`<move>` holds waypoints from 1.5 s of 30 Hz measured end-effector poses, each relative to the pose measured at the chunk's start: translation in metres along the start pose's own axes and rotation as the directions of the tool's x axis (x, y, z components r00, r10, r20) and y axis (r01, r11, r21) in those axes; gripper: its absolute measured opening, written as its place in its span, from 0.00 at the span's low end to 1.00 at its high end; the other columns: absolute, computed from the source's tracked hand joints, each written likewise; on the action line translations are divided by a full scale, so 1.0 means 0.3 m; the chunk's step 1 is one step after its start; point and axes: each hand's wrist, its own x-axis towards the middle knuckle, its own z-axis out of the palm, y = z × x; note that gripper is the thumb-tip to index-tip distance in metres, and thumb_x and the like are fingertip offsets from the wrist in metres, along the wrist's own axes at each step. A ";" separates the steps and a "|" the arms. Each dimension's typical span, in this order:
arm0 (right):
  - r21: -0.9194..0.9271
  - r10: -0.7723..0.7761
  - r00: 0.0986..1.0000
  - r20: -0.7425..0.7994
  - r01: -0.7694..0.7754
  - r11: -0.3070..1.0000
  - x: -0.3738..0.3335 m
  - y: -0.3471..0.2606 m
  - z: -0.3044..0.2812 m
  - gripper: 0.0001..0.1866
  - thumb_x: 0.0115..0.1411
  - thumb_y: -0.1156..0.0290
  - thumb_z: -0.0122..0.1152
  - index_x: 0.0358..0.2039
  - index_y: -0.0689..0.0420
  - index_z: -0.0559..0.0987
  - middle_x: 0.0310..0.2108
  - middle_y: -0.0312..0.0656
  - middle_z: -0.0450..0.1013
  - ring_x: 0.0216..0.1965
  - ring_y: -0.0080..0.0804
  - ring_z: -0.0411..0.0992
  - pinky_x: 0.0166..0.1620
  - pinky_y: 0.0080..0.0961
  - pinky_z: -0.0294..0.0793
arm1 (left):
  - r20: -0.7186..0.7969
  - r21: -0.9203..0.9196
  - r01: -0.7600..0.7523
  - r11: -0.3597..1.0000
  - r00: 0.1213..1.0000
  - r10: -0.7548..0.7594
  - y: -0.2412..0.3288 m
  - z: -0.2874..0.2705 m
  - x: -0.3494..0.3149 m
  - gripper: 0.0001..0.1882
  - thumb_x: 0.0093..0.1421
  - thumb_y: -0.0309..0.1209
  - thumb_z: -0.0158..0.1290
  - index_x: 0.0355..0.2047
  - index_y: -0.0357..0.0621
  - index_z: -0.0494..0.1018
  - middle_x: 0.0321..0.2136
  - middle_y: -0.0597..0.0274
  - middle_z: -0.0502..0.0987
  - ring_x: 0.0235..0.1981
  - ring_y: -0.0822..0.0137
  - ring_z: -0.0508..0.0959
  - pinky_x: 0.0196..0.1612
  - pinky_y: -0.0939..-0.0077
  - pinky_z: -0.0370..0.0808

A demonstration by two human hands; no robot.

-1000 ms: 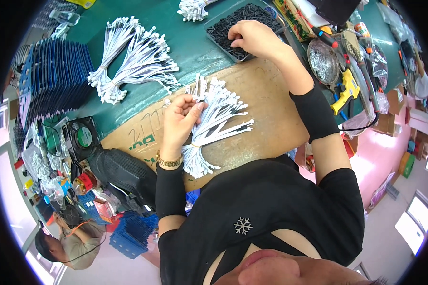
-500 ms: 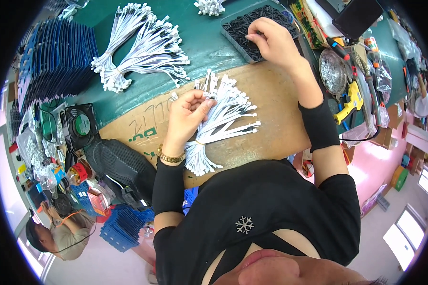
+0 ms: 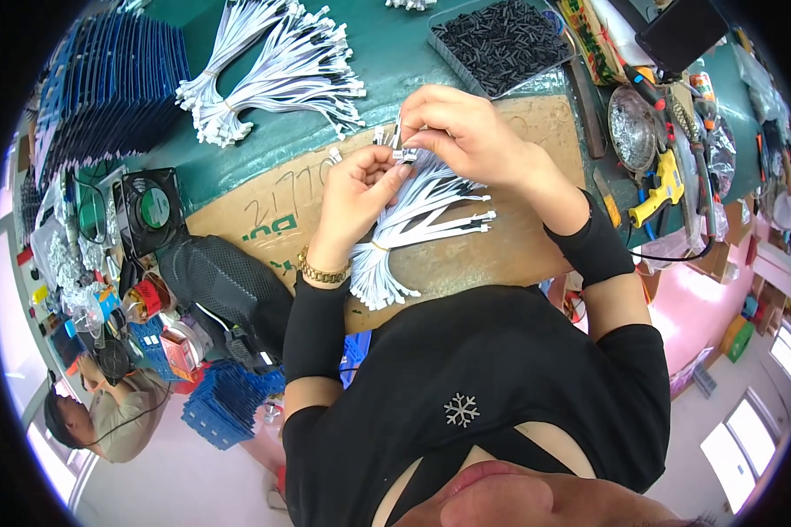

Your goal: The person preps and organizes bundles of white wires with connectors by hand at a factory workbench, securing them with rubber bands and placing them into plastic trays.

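A bundle of white flat cables (image 3: 422,215) with connector ends, tied near its lower end, lies on the cardboard. Over its upper end, my left hand (image 3: 360,193) pinches a white cable connector (image 3: 399,155) between thumb and fingers. My right hand (image 3: 457,136) meets it there, thumb and fingers closed right at the connector. Something small and dark shows between the fingertips, but its shape is mostly hidden. Beyond my right hand stands a plastic tray (image 3: 459,68) holding many short black sleeve-like pieces (image 3: 501,39).
Two more cable bundles (image 3: 281,75) lie at the far left, beside a stack of blue panels (image 3: 114,97). A small fan (image 3: 149,211) and a black mesh bag (image 3: 228,285) are on the left. A metal dish (image 3: 633,127) and a yellow-handled tool (image 3: 664,184) lie right. Another person (image 3: 114,413) sits lower left.
My right hand has left the tray of black pieces and come down to the connector in my left hand. The view has shifted slightly; my left hand keeps its hold.
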 end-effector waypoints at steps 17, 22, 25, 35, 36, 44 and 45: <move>0.125 0.048 0.999 0.012 -0.049 0.991 -0.006 0.020 0.010 0.03 0.55 0.76 0.59 0.29 0.61 0.74 0.32 0.41 0.71 0.33 0.37 0.71 0.36 0.27 0.71 | 0.000 -0.019 -0.010 1.000 1.000 0.010 -0.001 -0.004 0.001 0.07 0.59 0.25 0.56 0.37 0.34 0.74 0.25 0.70 0.77 0.20 0.84 0.70 0.22 0.91 0.66; 0.137 0.039 0.999 0.038 -0.044 0.990 -0.008 0.024 0.008 0.04 0.56 0.75 0.59 0.29 0.61 0.75 0.32 0.41 0.71 0.33 0.37 0.71 0.36 0.28 0.71 | 0.003 -0.007 -0.012 1.000 1.000 0.012 0.002 -0.001 -0.001 0.07 0.59 0.25 0.56 0.36 0.35 0.74 0.25 0.70 0.77 0.20 0.84 0.70 0.22 0.91 0.66; 0.149 0.011 0.997 0.080 -0.023 0.989 -0.006 0.035 -0.001 0.04 0.56 0.75 0.58 0.30 0.61 0.74 0.32 0.41 0.71 0.33 0.37 0.71 0.36 0.28 0.71 | 0.002 -0.021 -0.010 1.000 1.000 0.010 -0.003 0.001 0.003 0.06 0.59 0.25 0.56 0.36 0.35 0.74 0.25 0.70 0.77 0.20 0.85 0.70 0.22 0.91 0.66; 0.110 -0.058 0.974 0.219 0.035 0.993 0.012 0.082 -0.007 0.06 0.54 0.75 0.59 0.30 0.60 0.72 0.30 0.42 0.69 0.33 0.41 0.70 0.35 0.30 0.69 | -0.009 -0.014 0.010 1.000 1.000 -0.010 -0.004 -0.002 0.003 0.06 0.58 0.24 0.57 0.36 0.34 0.74 0.24 0.70 0.76 0.20 0.85 0.70 0.22 0.91 0.66; 0.110 -0.060 0.973 0.224 0.035 0.993 0.013 0.082 -0.007 0.06 0.54 0.75 0.59 0.30 0.60 0.72 0.30 0.42 0.69 0.33 0.41 0.70 0.35 0.30 0.69 | -0.012 -0.017 0.009 1.000 1.000 -0.009 -0.005 -0.004 0.003 0.06 0.58 0.24 0.57 0.36 0.34 0.74 0.24 0.70 0.76 0.20 0.85 0.70 0.22 0.91 0.66; 0.216 -0.070 0.967 0.246 0.016 0.976 0.008 0.085 -0.018 0.10 0.52 0.77 0.60 0.36 0.58 0.76 0.31 0.41 0.74 0.34 0.34 0.73 0.37 0.27 0.73 | 0.006 -0.028 -0.012 1.000 1.000 0.012 -0.006 -0.004 0.003 0.07 0.59 0.24 0.56 0.36 0.34 0.74 0.25 0.69 0.76 0.20 0.85 0.70 0.22 0.91 0.66; 0.217 -0.072 0.966 0.250 0.017 0.976 0.007 0.078 -0.016 0.10 0.52 0.77 0.60 0.36 0.58 0.76 0.31 0.41 0.74 0.34 0.34 0.73 0.37 0.27 0.73 | 0.002 -0.030 -0.013 0.999 1.000 0.013 -0.006 -0.005 0.003 0.07 0.59 0.24 0.56 0.36 0.34 0.74 0.25 0.69 0.76 0.20 0.85 0.70 0.22 0.91 0.66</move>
